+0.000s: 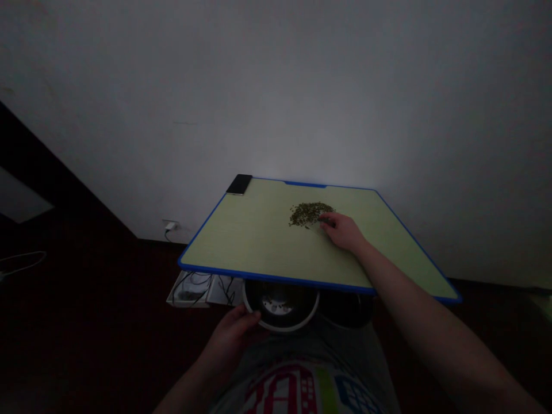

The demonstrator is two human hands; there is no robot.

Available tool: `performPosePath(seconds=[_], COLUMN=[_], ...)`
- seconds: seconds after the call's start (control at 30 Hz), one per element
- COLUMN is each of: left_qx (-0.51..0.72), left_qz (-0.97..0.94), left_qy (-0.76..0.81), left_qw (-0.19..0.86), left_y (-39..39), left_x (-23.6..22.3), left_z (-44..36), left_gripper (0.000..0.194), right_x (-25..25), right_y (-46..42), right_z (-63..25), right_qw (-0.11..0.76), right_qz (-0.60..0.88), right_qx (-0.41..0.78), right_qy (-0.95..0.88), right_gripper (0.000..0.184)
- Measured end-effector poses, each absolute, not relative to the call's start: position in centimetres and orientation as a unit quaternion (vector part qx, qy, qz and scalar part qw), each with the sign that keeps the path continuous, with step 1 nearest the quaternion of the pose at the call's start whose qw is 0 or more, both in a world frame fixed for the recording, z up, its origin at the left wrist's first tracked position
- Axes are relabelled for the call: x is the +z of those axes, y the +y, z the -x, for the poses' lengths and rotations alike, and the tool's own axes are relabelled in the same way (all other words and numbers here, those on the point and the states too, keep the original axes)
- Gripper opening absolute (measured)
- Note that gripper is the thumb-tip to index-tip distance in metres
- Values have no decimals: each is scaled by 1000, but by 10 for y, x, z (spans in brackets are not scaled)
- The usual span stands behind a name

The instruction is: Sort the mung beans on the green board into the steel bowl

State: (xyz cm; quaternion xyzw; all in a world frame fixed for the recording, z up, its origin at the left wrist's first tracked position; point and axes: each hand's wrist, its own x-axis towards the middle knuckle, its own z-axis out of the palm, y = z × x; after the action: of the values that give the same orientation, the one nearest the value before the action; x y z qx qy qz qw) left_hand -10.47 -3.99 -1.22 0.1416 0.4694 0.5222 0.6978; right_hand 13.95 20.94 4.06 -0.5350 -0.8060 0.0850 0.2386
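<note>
A pile of small dark green grains (309, 213) lies on a pale green table with a blue rim (241, 269). My right hand (342, 230) rests on the tabletop with its fingertips touching the right edge of the pile; the fingers are curled together. Below the table's front edge, my left hand (235, 330) grips the rim of a white bowl (276, 325) held over my lap. The bowl's far half is hidden under the table.
A black phone (239, 184) lies on the table's far left corner. A white wall stands close behind. A wall socket with a plug (171, 225) and a box of cables (194, 287) sit on the dark floor to the left.
</note>
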Motion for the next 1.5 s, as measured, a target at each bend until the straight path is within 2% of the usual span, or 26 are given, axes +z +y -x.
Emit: performPosePath(seconds=[1.13, 1.5], left_qx=[521, 520], left_qz=[-154, -158], left_qy=[468, 476], left_qw=[697, 692], left_y=[-40, -38], left_x=[-19, -16], left_z=[105, 106], left_gripper=[22, 24], right_x=[40, 41], right_y=[212, 214], right_z=[-135, -133], right_qw=[229, 222], right_qz=[534, 523], right_qx=[68, 97], right_qy=[-811, -817], right_gripper=[32, 32])
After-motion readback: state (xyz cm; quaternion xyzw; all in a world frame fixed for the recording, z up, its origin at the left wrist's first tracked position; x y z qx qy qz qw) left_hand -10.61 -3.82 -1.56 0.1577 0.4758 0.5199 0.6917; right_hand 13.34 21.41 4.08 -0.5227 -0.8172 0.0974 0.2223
